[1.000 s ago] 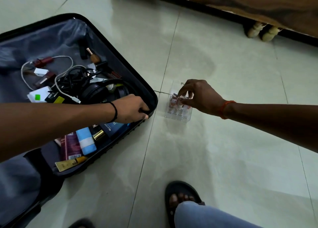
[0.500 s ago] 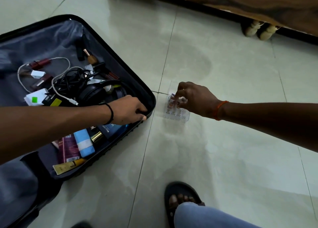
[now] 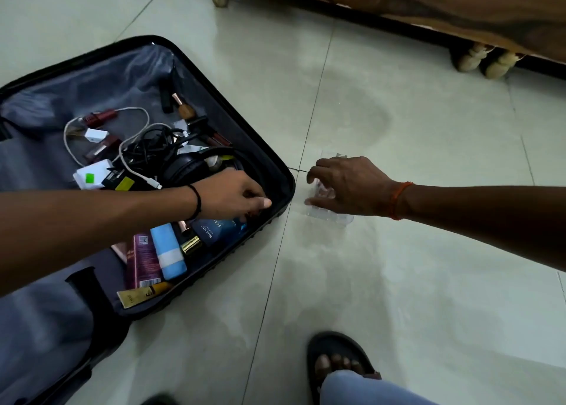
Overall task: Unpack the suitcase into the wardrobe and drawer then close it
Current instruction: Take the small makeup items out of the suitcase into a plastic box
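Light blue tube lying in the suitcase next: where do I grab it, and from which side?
Grip the light blue tube across its middle, at the white band, coming straight down from above. It lies flat, wedged between the maroon tube and a gold-capped bottle, so its ends and sides are crowded; only the top is exposed. The left hand is nearest.

There is only one view, from a wide-angle camera worn on the person's head. It looks forward and steeply down at the tiled floor (image 3: 398,282). The open suitcase (image 3: 284,172) fills the left part, and both forearms enter from the left and right edges, quite near to the lens. At the bottom edge the person's own sandalled foot (image 3: 337,361) shows, and at the top the wooden furniture (image 3: 459,3) stands farther away.
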